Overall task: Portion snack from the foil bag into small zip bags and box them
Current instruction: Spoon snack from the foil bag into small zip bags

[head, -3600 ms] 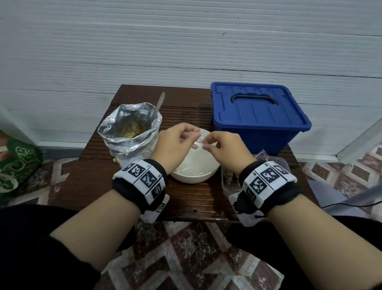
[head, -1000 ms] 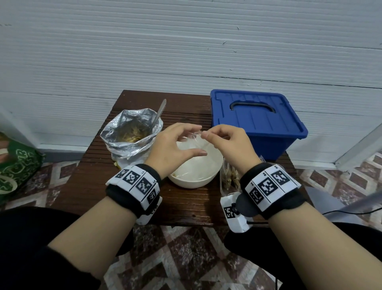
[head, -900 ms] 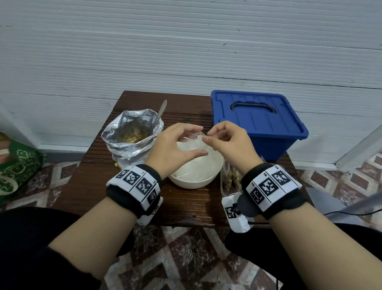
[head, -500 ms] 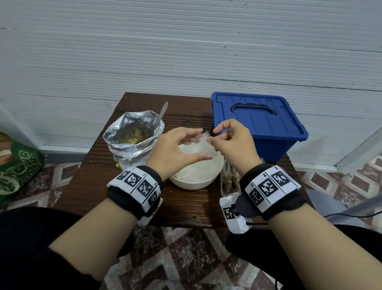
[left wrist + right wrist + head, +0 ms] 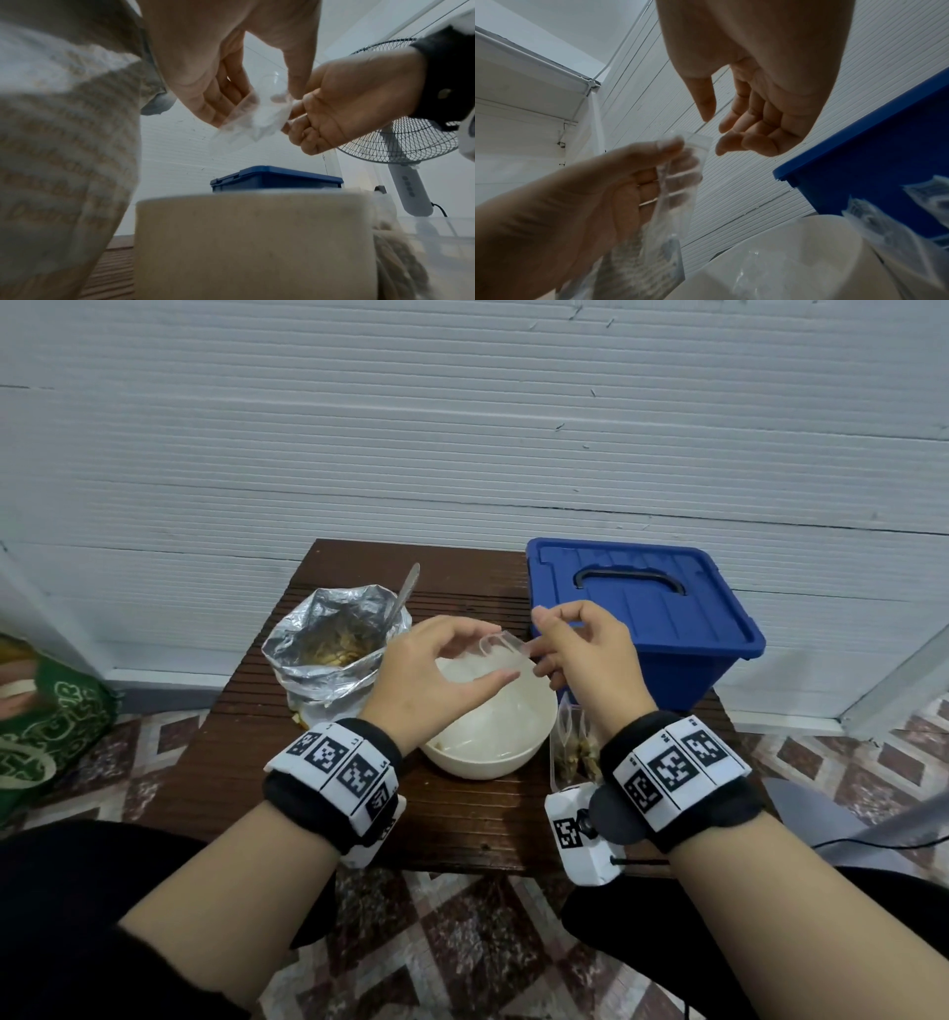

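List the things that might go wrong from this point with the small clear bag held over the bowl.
1. The small clear zip bag is thin and limp; the left hand holds it while the right hand works its mouth, so the grip may slip and drop it into the white bowl.
2. The crinkled silver foil bag stands open with a metal spoon propped inside; a reaching hand may tip it.
3. The blue plastic box is lidded, which delays boxing.

The head camera looks forward and down at the dark brown slatted wooden table. Both wrist cameras look up from very near. All three share the blue lidded plastic box.
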